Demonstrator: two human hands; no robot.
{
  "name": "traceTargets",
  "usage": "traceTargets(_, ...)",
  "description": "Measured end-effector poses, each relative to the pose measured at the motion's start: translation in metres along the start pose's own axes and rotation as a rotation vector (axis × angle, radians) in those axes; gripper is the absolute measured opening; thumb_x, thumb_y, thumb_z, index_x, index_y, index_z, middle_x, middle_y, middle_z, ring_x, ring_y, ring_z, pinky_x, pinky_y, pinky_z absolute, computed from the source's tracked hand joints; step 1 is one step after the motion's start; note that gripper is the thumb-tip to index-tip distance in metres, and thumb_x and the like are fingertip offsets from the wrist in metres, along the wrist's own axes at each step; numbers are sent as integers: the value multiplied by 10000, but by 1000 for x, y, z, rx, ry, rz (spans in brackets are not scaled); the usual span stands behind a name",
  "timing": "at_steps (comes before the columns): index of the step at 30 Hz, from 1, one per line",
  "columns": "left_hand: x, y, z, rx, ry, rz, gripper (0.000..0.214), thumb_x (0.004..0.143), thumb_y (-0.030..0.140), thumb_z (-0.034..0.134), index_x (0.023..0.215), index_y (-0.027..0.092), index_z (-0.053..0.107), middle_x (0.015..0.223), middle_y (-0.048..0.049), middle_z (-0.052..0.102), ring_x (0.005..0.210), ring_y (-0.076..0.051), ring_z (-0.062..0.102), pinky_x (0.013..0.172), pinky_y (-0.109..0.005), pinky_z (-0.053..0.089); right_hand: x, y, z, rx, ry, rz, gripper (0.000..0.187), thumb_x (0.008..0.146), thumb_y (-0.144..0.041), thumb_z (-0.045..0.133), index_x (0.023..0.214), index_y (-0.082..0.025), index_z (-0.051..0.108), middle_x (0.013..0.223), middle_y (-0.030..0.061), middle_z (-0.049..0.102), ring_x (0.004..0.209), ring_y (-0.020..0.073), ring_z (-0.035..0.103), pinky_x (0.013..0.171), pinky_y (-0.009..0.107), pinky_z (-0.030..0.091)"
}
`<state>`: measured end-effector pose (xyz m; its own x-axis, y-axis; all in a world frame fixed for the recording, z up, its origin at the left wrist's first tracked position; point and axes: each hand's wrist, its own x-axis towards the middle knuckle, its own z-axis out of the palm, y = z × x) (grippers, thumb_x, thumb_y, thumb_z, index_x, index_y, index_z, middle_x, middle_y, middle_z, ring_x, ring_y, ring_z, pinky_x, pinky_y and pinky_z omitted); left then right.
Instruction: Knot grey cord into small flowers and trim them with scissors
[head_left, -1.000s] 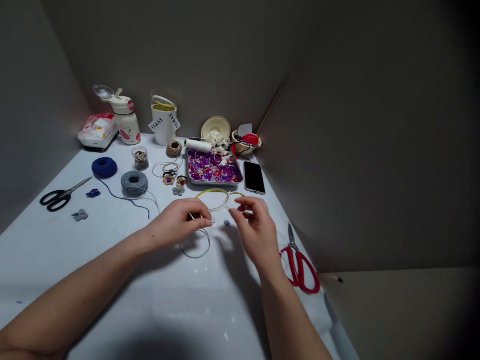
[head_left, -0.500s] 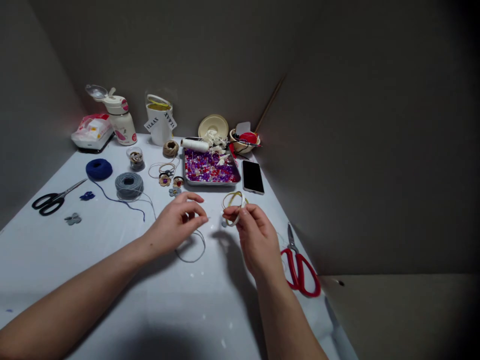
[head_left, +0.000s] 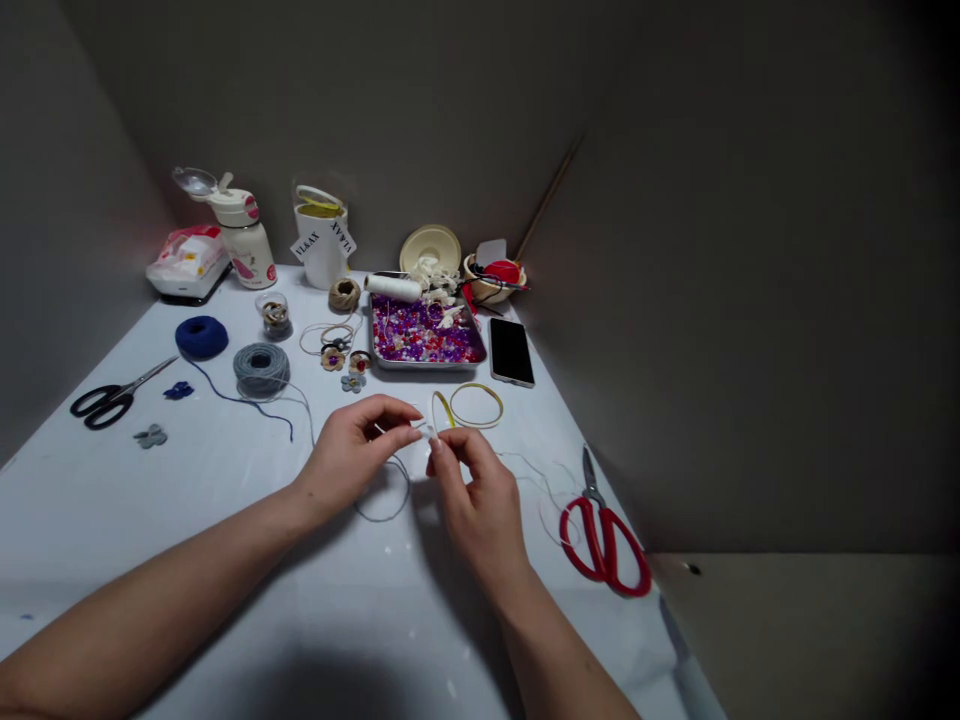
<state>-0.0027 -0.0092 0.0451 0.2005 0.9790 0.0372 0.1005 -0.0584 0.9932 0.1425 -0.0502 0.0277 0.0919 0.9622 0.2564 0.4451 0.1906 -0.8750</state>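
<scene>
My left hand [head_left: 356, 455] is closed in a pinch over the middle of the white table [head_left: 315, 620]. Grey yarn [head_left: 386, 520] curves in a loop below it and runs up to the fingertips. My right hand [head_left: 480, 495] is also closed, its thumb and fingers gripping a thin white-and-yellow hoop [head_left: 442, 402] that stands up edge-on. The fingertips of both hands nearly meet, and the fingers partly hide what lies between them. Behind the right hand a second yellowish hoop [head_left: 478, 404] lies flat on the table.
Red-handled scissors [head_left: 606, 545] lie at right, black-handled scissors [head_left: 112, 400] at left. Grey yarn ball [head_left: 261, 368], blue yarn ball [head_left: 201, 337], flower pieces [head_left: 353, 382], bead tray [head_left: 427, 366] and phone [head_left: 511, 352] sit farther back. A bottle [head_left: 251, 255] and white cup [head_left: 322, 245] stand behind.
My right hand has moved left with the hoop, bringing it to the left fingertips. The second hoop now shows apart from it on the table. My left hand has hardly moved.
</scene>
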Motion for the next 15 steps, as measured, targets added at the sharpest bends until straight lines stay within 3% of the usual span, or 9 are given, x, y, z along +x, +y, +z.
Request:
traceTargets(10, -1, -2, 2, 69, 14, 61, 104, 759, 262, 670, 819, 181, 697, 839, -39, 699, 774, -163, 605, 728, -282, 464, -2, -3, 0, -47, -9, -3, 164, 910, -303, 454, 799, -209, 530, 690, -9, 585, 615, 134, 531, 568, 249, 396)
traceTargets(15, -3, -2, 0, 173, 0, 162, 91, 798, 257, 638, 823, 192, 697, 837, -35, 687, 761, -155, 592, 704, -271, 456, -2, -2, 0, -66, -19, -8, 164, 910, -302, 454, 799, -211, 532, 708, 0, 601, 635, 139, 542, 581, 256, 400)
